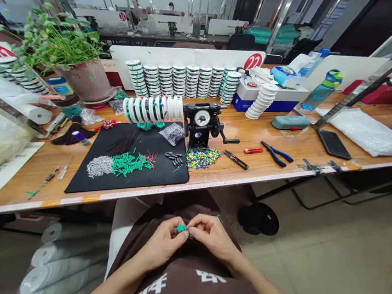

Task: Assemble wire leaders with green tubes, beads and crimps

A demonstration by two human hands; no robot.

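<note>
Above my lap, my left hand [167,242] is closed, pinching a small green beaded ball [181,228] between thumb and fingers. My right hand [212,237] meets it, its thumb and forefinger pressed together beside the ball. Whatever those fingertips grip is too small to make out. A short green strip [220,218] shows just past the right hand's knuckles. Under both hands lies a brown apron [200,277] with white lettering. On the table ahead, a black mat [144,183] carries green tubes [127,164], silver pieces [100,167] and dark beads [176,158].
A black hand-cranked winder [202,124] with white spools [154,109] stands behind the mat. Coloured beads [202,158], thread snips [235,160], a red-handled tool [253,150] and blue-handled pliers [276,154] lie rightward. A potted plant [86,78] is at left, a phone [333,144] at right.
</note>
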